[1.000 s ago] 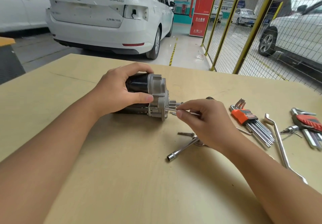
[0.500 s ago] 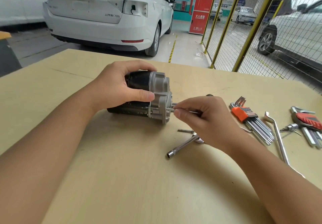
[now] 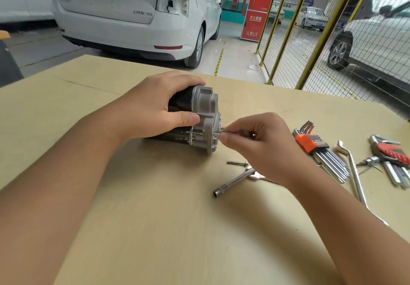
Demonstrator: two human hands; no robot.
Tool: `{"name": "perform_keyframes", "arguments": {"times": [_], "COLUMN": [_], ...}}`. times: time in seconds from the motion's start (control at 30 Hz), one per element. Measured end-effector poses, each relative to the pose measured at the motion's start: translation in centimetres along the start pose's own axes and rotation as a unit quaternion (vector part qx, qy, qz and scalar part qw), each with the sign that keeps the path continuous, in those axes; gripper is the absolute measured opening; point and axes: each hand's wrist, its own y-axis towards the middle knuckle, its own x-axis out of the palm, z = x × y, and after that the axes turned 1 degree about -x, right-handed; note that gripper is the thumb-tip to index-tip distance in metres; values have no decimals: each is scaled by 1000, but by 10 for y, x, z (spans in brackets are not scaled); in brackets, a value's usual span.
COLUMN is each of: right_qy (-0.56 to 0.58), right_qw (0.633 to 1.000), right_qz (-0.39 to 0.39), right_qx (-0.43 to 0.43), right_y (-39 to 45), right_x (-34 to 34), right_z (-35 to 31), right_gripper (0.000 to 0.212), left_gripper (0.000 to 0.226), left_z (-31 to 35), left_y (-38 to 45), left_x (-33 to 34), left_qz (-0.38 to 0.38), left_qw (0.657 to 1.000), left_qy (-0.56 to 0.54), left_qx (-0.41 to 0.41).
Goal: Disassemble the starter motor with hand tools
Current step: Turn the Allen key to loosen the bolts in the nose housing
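Note:
The starter motor, a black body with a silver end housing, lies on its side on the table. My left hand grips it from above, fingers over the black body and thumb against the housing. My right hand pinches a thin metal rod between thumb and forefinger, right at the face of the housing. Most of the rod is hidden inside my right hand.
A loose bolt and a T-handle socket wrench lie just below my right hand. Further right are an orange hex key set, a long bent wrench, a small bit and a red hex key set.
My right hand has moved left with the rod, closing the gap to the housing; less of the rod shows between fingertips and motor. The left hand keeps its grip.

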Motion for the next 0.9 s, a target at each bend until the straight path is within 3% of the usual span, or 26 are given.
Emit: {"name": "perform_keyframes", "arguments": {"times": [0.2,0.3,0.4,0.5,0.6,0.73,0.9], "right_qy": [169,239,225,105,-12,-38,8], "right_qw": [963,936,949,990,1000,999,1000], "right_qz": [-36,-63,-51,-21,-12,5,2], "right_qx": [206,252,214,92,-5,-14,21], "right_y": [5,5,4,1,-1,-5,-5], "right_x": [-2,-2,2,3,1,-5,-1], "right_z": [-2,-3,-1,-3,-5,-1,1], "right_gripper": [9,9,10,9,8,8,12], "left_gripper": [69,68,68,68,69,70,70], "left_z": [3,5,5,4,3,2,2], "left_y": [0,0,0,0,0,-1,-1], "left_x": [-1,-1,-1,0,1,2,3], "left_qz": [-14,-16,-16,-16,-10,0,5], "left_qw": [1000,1000,1000,1000,1000,1000,1000], "left_qy": [28,25,19,14,17,11,15], "left_qx": [-1,1,1,2,-1,-4,0]}}
